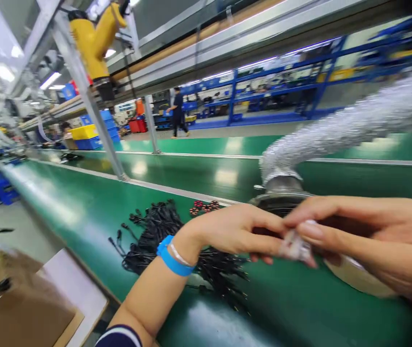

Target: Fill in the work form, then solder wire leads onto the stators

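Observation:
My left hand (232, 229), with a blue band on its wrist, reaches across to my right hand (368, 236), and their fingertips meet. Between them is a small piece of crumpled clear film (294, 246), blurred, lying against a fingertip of the left hand. Both hands are closed in a pinch around it; the exact grip is partly hidden. Under the right hand shows part of a pale, round-edged object (359, 277), perhaps a tape roll. Black cables (155, 231) lie in a heap under and beyond my left forearm. Small red and copper ring-like parts (204, 207) sit behind the cables.
A green work surface (83, 202) runs away to the left. A silver flexible duct (336, 130) comes down to a dark hood behind my hands. Metal posts (90, 106) rise at the back. A cardboard box (14, 294) stands at lower left. A person (179, 113) walks in the distance.

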